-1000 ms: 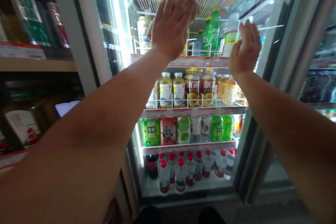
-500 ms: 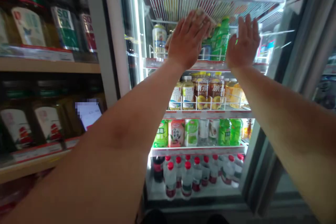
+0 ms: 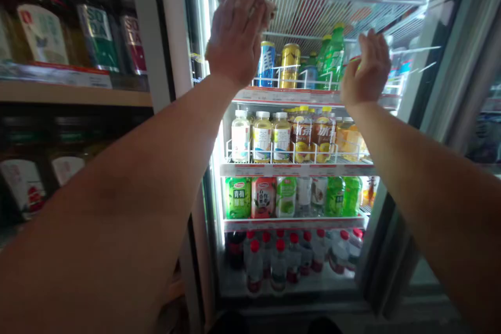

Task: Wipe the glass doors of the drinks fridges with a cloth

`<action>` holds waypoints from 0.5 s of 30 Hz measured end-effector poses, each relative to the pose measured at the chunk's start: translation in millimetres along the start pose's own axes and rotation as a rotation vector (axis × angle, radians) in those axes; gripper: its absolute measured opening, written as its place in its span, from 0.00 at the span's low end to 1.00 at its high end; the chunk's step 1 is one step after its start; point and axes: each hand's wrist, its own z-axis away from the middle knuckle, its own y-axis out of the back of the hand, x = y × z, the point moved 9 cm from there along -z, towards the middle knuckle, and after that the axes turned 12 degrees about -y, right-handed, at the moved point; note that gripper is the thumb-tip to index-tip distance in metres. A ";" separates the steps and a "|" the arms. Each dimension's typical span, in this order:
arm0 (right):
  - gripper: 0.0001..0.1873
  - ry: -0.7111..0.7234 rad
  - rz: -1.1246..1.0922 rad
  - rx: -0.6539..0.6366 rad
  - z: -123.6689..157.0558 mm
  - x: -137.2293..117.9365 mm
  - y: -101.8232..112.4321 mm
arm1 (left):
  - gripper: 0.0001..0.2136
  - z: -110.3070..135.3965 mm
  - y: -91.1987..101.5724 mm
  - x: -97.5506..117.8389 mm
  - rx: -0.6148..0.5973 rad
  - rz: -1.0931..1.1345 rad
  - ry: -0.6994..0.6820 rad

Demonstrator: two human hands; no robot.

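My left hand [image 3: 237, 36] is spread over a light-coloured cloth [image 3: 268, 10], at the upper left of a lit drinks cooler. Most of the cloth is hidden beneath the palm and fingers. My right hand [image 3: 367, 73] is raised at the upper right, its thumb apart from the other fingers and nothing visible in it. Between the hands, on the shelf behind, stand a blue can [image 3: 266, 62], a gold can [image 3: 290, 65] and a green bottle [image 3: 335, 55]. The cooler's glass front seems to lie between hands and drinks; contact of the right hand cannot be told.
Lower cooler shelves hold tea bottles [image 3: 262, 138], carton-like green and red drinks [image 3: 263, 198] and several red-capped bottles [image 3: 278, 266]. A wooden shelf [image 3: 74, 98] with large soda bottles [image 3: 97, 31] stands on the left. The cooler's metal frame [image 3: 385, 250] runs down the right.
My left hand has moved left and slightly up with the cloth, uncovering the blue and gold cans. My right hand stays in nearly the same place, its fingers more bent.
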 end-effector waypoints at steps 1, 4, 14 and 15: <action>0.34 0.002 -0.006 0.014 1.3 -0.7 2.3 | 0.26 5.9 2.5 4.0 -0.005 -0.003 0.000; 0.35 -0.008 -0.030 0.047 5.0 -0.8 7.6 | 0.26 20.7 4.9 15.3 -0.028 0.032 -0.007; 0.31 -0.017 0.031 0.033 2.7 -12.8 16.2 | 0.26 34.8 -0.1 9.9 0.049 0.110 0.008; 0.32 -0.001 0.035 0.035 2.9 -17.8 17.3 | 0.26 34.8 0.4 10.2 0.051 0.122 0.011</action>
